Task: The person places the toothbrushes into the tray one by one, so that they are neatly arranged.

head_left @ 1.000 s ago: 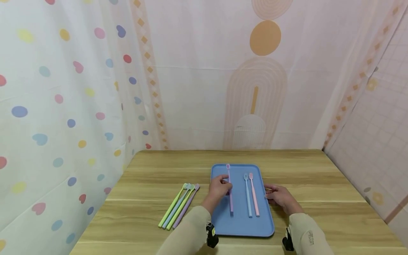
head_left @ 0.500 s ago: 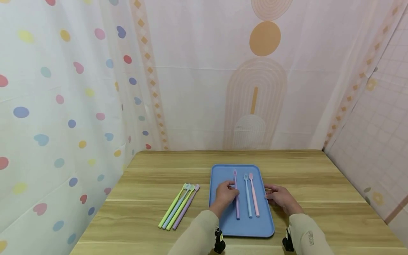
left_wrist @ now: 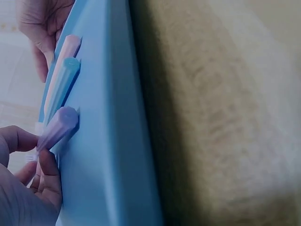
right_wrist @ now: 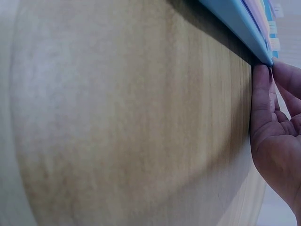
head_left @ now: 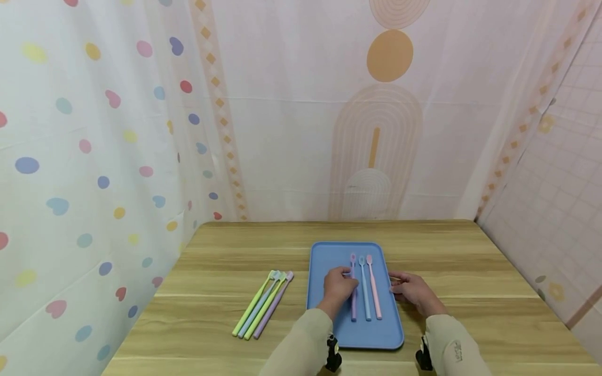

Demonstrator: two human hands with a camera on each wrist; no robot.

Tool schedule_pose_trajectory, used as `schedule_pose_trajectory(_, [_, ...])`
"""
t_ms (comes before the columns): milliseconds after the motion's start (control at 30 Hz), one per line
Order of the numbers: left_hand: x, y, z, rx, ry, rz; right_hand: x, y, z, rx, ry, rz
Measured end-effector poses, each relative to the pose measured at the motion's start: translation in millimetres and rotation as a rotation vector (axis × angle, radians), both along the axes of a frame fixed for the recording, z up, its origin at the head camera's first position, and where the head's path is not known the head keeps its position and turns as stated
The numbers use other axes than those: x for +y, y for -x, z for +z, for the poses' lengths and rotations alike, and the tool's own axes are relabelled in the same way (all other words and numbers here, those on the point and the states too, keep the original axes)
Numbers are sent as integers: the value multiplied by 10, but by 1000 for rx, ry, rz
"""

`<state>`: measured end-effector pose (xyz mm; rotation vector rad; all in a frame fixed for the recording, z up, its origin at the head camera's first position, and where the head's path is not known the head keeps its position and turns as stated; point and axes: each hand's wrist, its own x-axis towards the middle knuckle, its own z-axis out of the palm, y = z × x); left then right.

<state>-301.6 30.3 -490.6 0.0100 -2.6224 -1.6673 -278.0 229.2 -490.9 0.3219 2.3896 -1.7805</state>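
My left hand [head_left: 339,288] pinches a purple toothbrush [head_left: 354,303] between thumb and fingers over the blue tray [head_left: 329,256]. In the left wrist view that purple handle [left_wrist: 63,123] points toward the camera, its butt end low at the tray surface. Just right of it on the tray lie a blue toothbrush [head_left: 366,292] and a pink toothbrush [head_left: 374,292], side by side, heads away from me. My right hand [head_left: 416,293] holds the tray's right rim; in the right wrist view its thumb and fingers meet at the edge.
Left of the tray, several toothbrushes lie close together on the wooden table [head_left: 197,292]: green [head_left: 254,308], blue and purple [head_left: 275,308]. Patterned curtains [head_left: 291,146] hang behind the table and at its sides.
My left hand has carried the purple toothbrush rightward over the tray, bringing it beside the blue one. The right hand has stayed at the rim.
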Motion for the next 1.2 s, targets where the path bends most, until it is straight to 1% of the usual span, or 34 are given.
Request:
schedule_pose_trajectory(100, [22,-10,20,14,42,10,-1,2,4,11,0,7])
schedule_pose_trajectory(200, [28,-13,30,26,77,5,-4,5,1,15,1,4])
schedule_pose_trajectory(333, [18,-11,41,32,100,-11,-5,3,-1,17,-4,1])
schedule_pose_trajectory(467, [9,-28,45,68,111,-26,-7,-1,1,15,-7,-1])
schedule_pose_trajectory(567, [12,-37,48,76,107,-33,-9,-5,1,12,-5,-4])
schedule_pose_trajectory(633, [18,-44,60,61,97,-25,-9,-7,0,12,-3,-5])
schedule_pose_trajectory(733, [30,-30,48,34,87,-12,-12,-8,2,11,-4,-4])
schedule_pose_trajectory(800, [30,-31,48,37,89,-9,-13,-7,5,9,-4,-4])
schedule_pose_trajectory(967, [-5,-33,72,71,97,-11,-14,12,5,0,-7,-6])
schedule_pose_trajectory(1067, [-37,-2,85,70,85,-16,-13,21,1,-4,-4,-1])
schedule_pose_trajectory(1200, [-95,69,94,82,76,-60,-8,26,-2,-6,7,-5])
